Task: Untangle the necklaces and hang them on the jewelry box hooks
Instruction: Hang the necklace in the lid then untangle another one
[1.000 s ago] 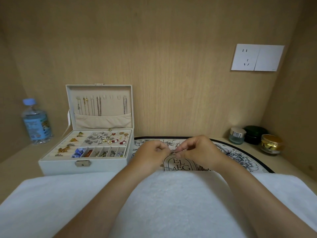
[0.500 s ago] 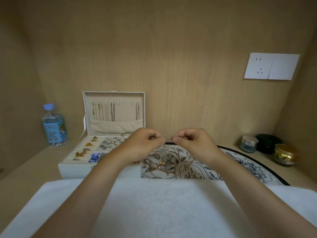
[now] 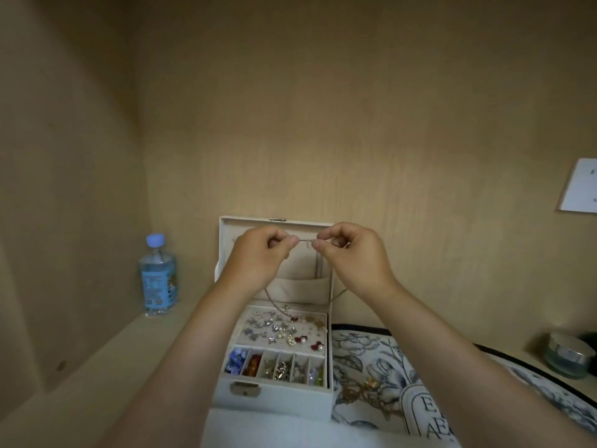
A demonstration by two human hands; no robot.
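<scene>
Lying nearest the camera, a white towel [image 3: 274,431] covered the front edge, and just beyond it to the right sat a floral tray [image 3: 403,367] printed with an oval label; only the letters "E" and "AE" could be read. To its left the jewelry box [image 3: 274,396] stood open, its front row of small compartments holding beads and trinkets, with earrings and pearls spread on the panel behind. Above that, both hands were raised before the upright lid [image 3: 303,273]. The left hand [image 3: 261,253] and right hand [image 3: 352,253] were each closed in a pinch on the necklace [image 3: 305,241], stretching a short span of chain taut between the fingertips while the rest hung down in a loop towards the lid pocket. Held level like that, the chain was probably being lined up with a hook near the lid's top, though the hooks themselves were hidden by the hands. Farther left, a water bottle [image 3: 158,276] stood by the wall, its blue label too blurred to read.
</scene>
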